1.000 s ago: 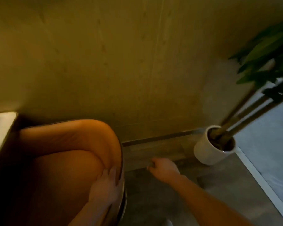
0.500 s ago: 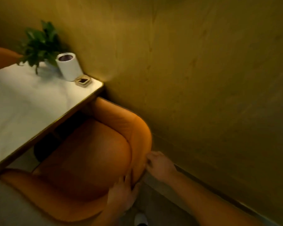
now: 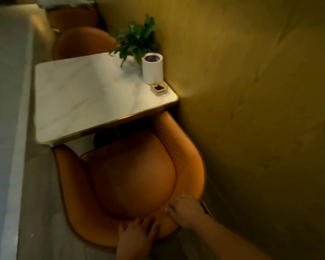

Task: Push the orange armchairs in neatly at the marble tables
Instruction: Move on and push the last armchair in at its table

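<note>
An orange armchair (image 3: 135, 177) stands below me, its seat front tucked under the near edge of a white marble table (image 3: 86, 94) with a brass rim. My left hand (image 3: 137, 239) rests on the top of the chair's curved backrest, fingers spread over the rim. My right hand (image 3: 186, 209) grips the backrest's right end, close to the wall. A second orange armchair (image 3: 83, 42) sits at the table's far side, partly hidden by the tabletop.
A yellowish wall (image 3: 251, 109) runs along the right, almost touching the chair's right arm. On the table by the wall stand a green plant (image 3: 135, 38), a white paper roll (image 3: 152, 68) and a small square dish (image 3: 159, 88). Grey floor (image 3: 36, 203) lies to the left.
My view has swung left and up from the floor corner to the whole table. My right hand moved from beside the chair onto its backrest; my left hand stays on the rim.
</note>
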`<state>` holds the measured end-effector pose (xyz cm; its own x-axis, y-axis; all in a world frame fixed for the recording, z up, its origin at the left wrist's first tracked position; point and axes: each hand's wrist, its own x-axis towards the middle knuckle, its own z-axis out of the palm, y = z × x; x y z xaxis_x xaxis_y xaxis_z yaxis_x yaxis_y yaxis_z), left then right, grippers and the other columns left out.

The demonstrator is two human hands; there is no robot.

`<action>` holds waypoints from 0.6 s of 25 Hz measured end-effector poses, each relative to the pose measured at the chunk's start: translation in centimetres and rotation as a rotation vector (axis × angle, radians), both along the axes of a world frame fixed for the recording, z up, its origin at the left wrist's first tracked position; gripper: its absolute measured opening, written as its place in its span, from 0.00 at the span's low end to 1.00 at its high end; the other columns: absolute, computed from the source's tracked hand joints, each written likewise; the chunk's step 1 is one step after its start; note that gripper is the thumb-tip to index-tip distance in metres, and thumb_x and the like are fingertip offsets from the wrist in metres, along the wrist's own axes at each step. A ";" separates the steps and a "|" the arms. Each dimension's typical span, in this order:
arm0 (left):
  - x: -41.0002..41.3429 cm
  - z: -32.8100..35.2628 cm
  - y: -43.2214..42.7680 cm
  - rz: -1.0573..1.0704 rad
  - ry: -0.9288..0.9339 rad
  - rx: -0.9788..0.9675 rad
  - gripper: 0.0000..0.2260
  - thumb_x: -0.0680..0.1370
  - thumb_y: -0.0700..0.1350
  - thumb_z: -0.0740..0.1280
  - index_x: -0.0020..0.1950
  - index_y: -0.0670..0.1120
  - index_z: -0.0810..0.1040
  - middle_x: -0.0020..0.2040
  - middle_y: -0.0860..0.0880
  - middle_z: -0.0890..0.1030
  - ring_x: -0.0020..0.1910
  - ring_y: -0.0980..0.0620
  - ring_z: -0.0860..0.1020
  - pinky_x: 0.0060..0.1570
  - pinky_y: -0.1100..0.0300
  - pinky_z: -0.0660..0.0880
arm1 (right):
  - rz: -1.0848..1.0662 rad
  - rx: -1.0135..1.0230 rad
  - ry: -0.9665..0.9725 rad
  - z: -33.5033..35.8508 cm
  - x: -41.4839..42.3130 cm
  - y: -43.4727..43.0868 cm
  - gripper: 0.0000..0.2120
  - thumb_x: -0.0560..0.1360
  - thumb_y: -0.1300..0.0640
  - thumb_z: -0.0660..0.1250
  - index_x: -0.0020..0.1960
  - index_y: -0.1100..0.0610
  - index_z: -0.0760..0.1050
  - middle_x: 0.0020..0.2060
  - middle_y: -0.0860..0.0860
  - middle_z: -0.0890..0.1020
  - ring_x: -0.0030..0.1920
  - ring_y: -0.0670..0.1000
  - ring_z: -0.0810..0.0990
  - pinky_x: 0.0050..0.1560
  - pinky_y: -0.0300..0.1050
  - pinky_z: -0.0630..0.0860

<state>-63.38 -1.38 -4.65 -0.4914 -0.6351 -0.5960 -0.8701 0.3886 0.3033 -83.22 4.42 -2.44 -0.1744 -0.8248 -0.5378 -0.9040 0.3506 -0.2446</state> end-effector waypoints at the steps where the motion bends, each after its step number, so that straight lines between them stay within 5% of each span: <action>1: -0.2 0.0 0.0 0.041 -0.002 -0.008 0.22 0.80 0.68 0.49 0.71 0.66 0.67 0.70 0.57 0.71 0.72 0.55 0.67 0.73 0.40 0.52 | 0.046 0.003 0.002 -0.1 -0.7 -0.5 0.25 0.81 0.37 0.49 0.54 0.51 0.78 0.52 0.52 0.81 0.57 0.54 0.76 0.69 0.57 0.64; 7: -1.4 -0.1 1.5 0.314 -0.082 -0.110 0.23 0.78 0.69 0.50 0.63 0.63 0.77 0.63 0.60 0.77 0.68 0.55 0.69 0.72 0.32 0.43 | 0.219 0.005 0.043 -1.0 -2.6 -1.5 0.27 0.79 0.33 0.50 0.44 0.51 0.78 0.40 0.51 0.80 0.44 0.51 0.79 0.57 0.52 0.72; 15: -0.8 0.0 3.3 0.399 0.061 -0.283 0.24 0.76 0.71 0.51 0.57 0.62 0.81 0.57 0.62 0.80 0.63 0.59 0.71 0.75 0.44 0.49 | 0.198 -0.028 0.044 -1.3 -2.1 -1.0 0.28 0.79 0.33 0.51 0.42 0.52 0.79 0.37 0.50 0.81 0.42 0.50 0.81 0.52 0.49 0.77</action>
